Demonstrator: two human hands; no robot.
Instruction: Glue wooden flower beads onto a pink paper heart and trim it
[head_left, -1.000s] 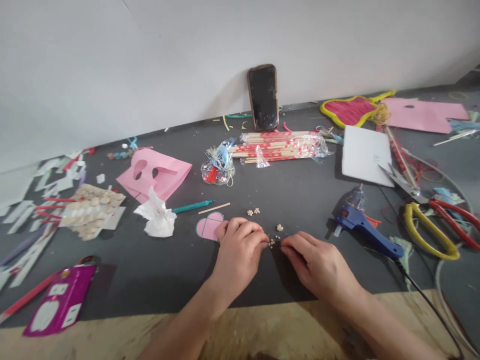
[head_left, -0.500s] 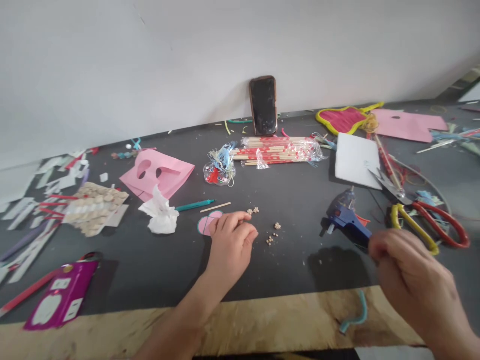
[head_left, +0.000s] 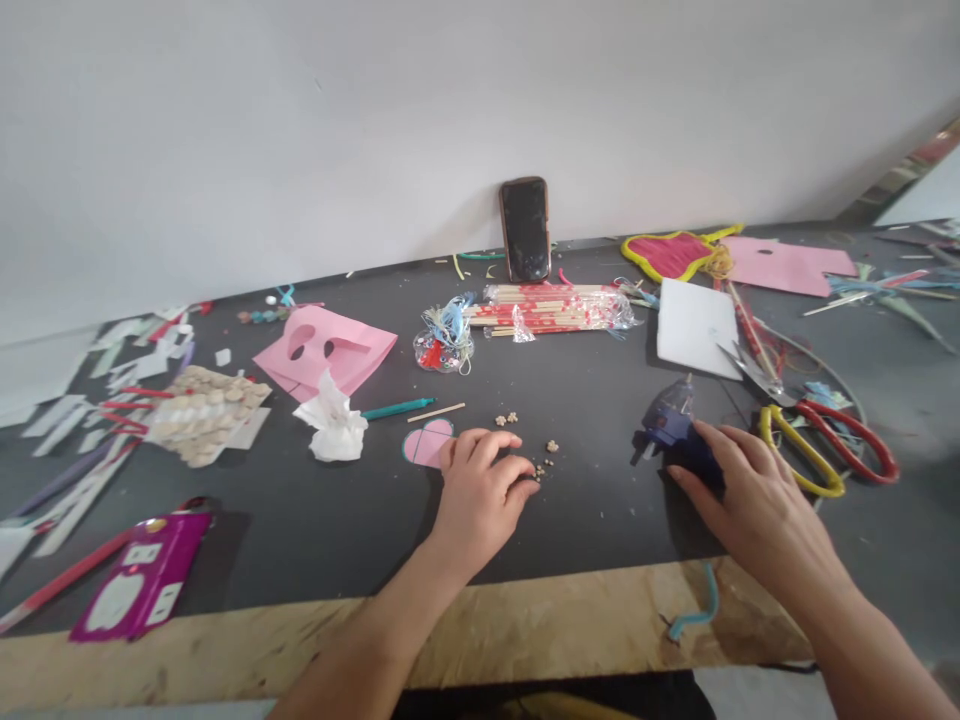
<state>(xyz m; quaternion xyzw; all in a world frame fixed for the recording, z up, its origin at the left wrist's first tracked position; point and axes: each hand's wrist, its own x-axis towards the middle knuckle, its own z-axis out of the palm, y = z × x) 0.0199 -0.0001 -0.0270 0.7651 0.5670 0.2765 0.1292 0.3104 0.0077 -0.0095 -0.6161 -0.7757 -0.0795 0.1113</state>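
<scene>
Straddling the glue gun (head_left: pixel 669 422) with thumb and fingers, the right hand (head_left: pixel 757 482) may grip it; I cannot tell. The gun lies between two and three o'clock from the left hand (head_left: pixel 481 488), half-curled, thumb and forefinger parted beside small beads (head_left: pixel 552 446). A pink heart (head_left: pixel 425 444) sits at that hand's ten o'clock.

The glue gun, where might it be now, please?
In the head view, the glue gun lies right of centre, partly under the right hand, left of the scissors.
</scene>
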